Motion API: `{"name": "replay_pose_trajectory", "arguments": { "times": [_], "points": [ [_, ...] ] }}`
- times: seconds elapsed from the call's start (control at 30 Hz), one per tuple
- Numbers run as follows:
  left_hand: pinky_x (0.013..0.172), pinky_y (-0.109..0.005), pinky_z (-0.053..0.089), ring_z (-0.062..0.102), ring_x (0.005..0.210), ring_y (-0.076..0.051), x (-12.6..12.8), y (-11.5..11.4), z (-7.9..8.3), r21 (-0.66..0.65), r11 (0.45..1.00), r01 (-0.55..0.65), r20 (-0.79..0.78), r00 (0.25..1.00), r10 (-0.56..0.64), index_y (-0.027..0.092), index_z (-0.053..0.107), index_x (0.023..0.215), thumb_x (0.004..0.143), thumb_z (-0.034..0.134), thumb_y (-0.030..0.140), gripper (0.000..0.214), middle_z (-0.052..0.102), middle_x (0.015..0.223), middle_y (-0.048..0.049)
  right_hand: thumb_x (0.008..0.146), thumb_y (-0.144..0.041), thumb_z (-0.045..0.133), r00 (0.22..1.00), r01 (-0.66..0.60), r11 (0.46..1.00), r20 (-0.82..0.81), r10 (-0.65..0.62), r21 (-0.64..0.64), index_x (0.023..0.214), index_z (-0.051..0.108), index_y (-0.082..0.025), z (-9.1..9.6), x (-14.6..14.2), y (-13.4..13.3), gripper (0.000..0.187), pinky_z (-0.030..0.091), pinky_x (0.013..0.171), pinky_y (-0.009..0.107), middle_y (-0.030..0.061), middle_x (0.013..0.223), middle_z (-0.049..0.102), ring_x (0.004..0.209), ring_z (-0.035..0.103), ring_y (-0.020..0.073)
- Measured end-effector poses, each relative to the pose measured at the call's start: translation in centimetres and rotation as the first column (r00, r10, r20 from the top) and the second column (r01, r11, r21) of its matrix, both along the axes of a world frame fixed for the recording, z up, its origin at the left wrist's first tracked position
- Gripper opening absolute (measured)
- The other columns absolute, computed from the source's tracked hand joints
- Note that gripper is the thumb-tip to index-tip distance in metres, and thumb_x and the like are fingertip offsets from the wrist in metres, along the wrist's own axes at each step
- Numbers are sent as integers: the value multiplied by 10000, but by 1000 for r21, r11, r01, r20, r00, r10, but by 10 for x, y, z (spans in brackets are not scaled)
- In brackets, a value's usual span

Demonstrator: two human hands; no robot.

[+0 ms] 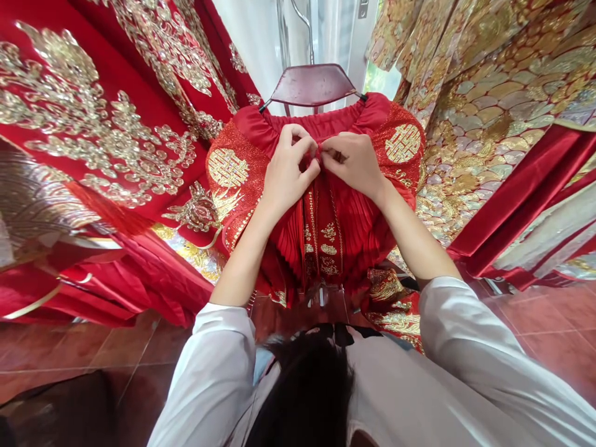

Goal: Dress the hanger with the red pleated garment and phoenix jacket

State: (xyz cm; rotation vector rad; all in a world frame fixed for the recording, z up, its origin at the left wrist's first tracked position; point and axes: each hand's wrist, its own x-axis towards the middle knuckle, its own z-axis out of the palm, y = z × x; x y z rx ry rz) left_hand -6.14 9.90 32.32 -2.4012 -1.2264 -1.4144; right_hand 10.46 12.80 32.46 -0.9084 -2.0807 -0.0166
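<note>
Nearest the camera is dark hair (pixel 310 391), with a white sleeve (pixel 209 372) on either side and a brown tiled floor (pixel 535 316) below. Both bare forearms reach up and away from the sleeves to a red skirt (pixel 326 236) that hangs straight ahead.

The left hand (pixel 288 167) and the right hand (pixel 356 161) meet at the middle of the skirt's gathered waistband (pixel 321 124), their fingertips almost touching each other. Both hands are curled nearly closed, with thumbs and forefingers pinching a small bit of red cloth on the waistband. Whether it is a knot, a button or only a fold cannot be told, since the fingers cover it. The pleated front of the skirt, with its gold stitching, falls below the hands, between the wrists. A round gold emblem sits on the cloth just beside each hand.

Just above the hands, the waistband hangs on a dark wooden hanger (pixel 311 84) with a metal hook. A red robe (pixel 93 124) with gold embroidery fills the left side. A gold patterned robe (pixel 488 112) hangs at the right. A bright window (pixel 335 31) is behind them.
</note>
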Motion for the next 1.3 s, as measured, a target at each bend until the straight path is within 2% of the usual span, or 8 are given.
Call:
{"name": "replay_pose_trajectory", "arguments": {
  "times": [0.2, 0.37, 0.57, 0.7, 0.97, 1.13, 1.23, 1.3],
  "points": [
    [848, -428, 468, 532, 1022, -296, -25, -7, 2, 32, 993, -116, 8, 993, 116, 212, 518, 758, 822, 636, 278, 150, 554, 926, -94, 798, -250, 561, 981, 89, 995, -171, -95, -40, 713, 514, -214, -3, 28, 1, 104, 477, 698, 339, 64, 648, 553, 858, 565, 236],
    [687, -335, 485, 589, 798, -196, -19, -4, -1, -40, 999, -6, 162, 987, 12, 215, 520, 813, 881, 553, 350, 155, 579, 817, -53, 768, -274, 589, 906, -55, 983, -423, -26, -178, 694, 489, -206, -2, 20, -9, 142, 447, 513, 269, 15, 624, 528, 620, 560, 152],
    [517, -260, 375, 542, 660, -131, -14, 9, 0, -130, 987, 92, 310, 950, -48, 209, 489, 762, 901, 533, 454, 285, 468, 608, 2, 760, -255, 546, 702, -412, 785, -710, -50, -462, 696, 432, -200, 12, 5, -16, 142, 297, 363, 206, -23, 589, 526, 399, 388, 68],
    [465, -259, 317, 467, 555, -99, -27, 1, 7, -154, 983, 104, 278, 959, -58, 199, 445, 640, 861, 587, 388, 324, 415, 561, 13, 722, -193, 542, 691, -489, 721, -722, -24, -491, 667, 432, -194, 18, 13, -17, 123, 165, 339, 206, -40, 540, 467, 347, 218, 43],
    [486, -274, 376, 488, 530, -126, -37, -11, 17, -215, 961, 175, 210, 969, -129, 202, 542, 687, 778, 636, 321, 177, 488, 579, -2, 806, -408, 631, 837, -330, 849, -544, 61, -412, 730, 495, -197, 15, 23, -12, 262, 299, 396, 182, -43, 536, 423, 438, 367, 66],
    [559, -285, 429, 551, 628, -161, -44, -12, 18, -198, 968, 154, 143, 982, -127, 198, 582, 707, 787, 640, 322, 159, 535, 584, -13, 695, -293, 739, 928, -146, 936, -371, 19, -319, 660, 541, -169, 23, 46, -13, 236, 326, 464, 213, -41, 490, 377, 495, 413, 95],
    [767, -363, 478, 590, 837, -210, -50, -15, 26, -64, 996, 56, 18, 998, -55, 221, 627, 813, 828, 629, 340, 120, 630, 760, -36, 737, -266, 694, 942, -26, 990, -334, -23, -141, 731, 613, -166, 29, 60, -14, 129, 388, 548, 258, 7, 598, 530, 568, 474, 127],
    [1007, -444, 366, 531, 1067, -243, -58, -13, 38, 124, 991, -42, -113, 992, 56, 246, 632, 1023, 842, 636, 364, 216, 638, 1073, -40, 774, -261, 661, 949, 79, 994, -312, -53, 72, 874, 661, -180, 32, 70, -10, 128, 431, 708, 306, 61, 847, 652, 689, 530, 152]
  ]
}}
